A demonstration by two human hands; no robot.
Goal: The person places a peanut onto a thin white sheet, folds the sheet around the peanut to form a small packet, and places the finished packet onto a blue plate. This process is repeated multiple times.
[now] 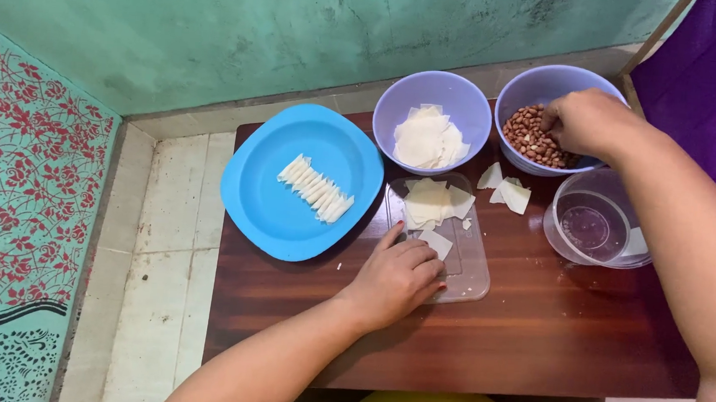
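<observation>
Brown peanuts [532, 138] under right hand [586, 120] fingertips [551, 122], touching.

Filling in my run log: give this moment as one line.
left hand: on wrapper piece, clear tray | right hand: in peanut bowl | blue plate: folded wrappers

Left hand [397, 277] palm down, fingers [422, 252] curled loosely, forearm running back toward the body. Right hand [583, 122] reached farther forward than the left hand, fingers bunched downward, forearm angled in from the right.
</observation>
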